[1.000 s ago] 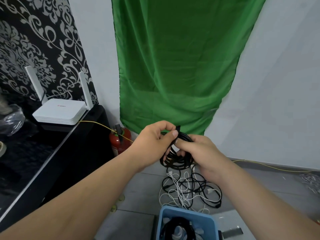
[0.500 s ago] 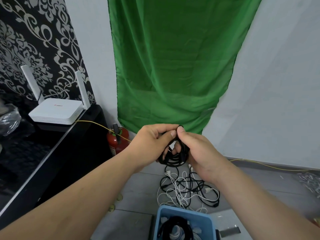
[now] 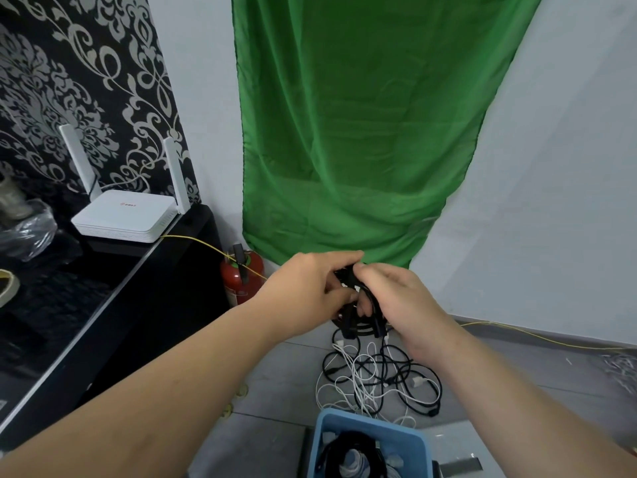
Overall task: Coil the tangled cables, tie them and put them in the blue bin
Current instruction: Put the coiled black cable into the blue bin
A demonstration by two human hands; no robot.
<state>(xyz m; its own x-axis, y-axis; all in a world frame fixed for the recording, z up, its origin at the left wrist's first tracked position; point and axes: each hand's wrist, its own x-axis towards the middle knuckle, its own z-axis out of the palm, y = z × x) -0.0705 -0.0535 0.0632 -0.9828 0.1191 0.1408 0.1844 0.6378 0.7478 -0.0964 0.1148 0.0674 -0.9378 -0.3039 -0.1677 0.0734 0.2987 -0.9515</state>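
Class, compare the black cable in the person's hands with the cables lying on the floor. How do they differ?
The black cable is gathered into a coil; the floor cables sprawl in a loose tangle. The black cable is held up by the left hand and right hand; the floor cables lie untouched. It is all black; they mix black and white.

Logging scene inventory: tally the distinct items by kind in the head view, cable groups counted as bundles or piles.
Coiled black cable in both hands: 1
Tangled cable pile on floor: 1
Blue bin: 1
White router: 1
Red fire extinguisher: 1
Green cloth: 1
Hands: 2, left hand, right hand
Total: 8
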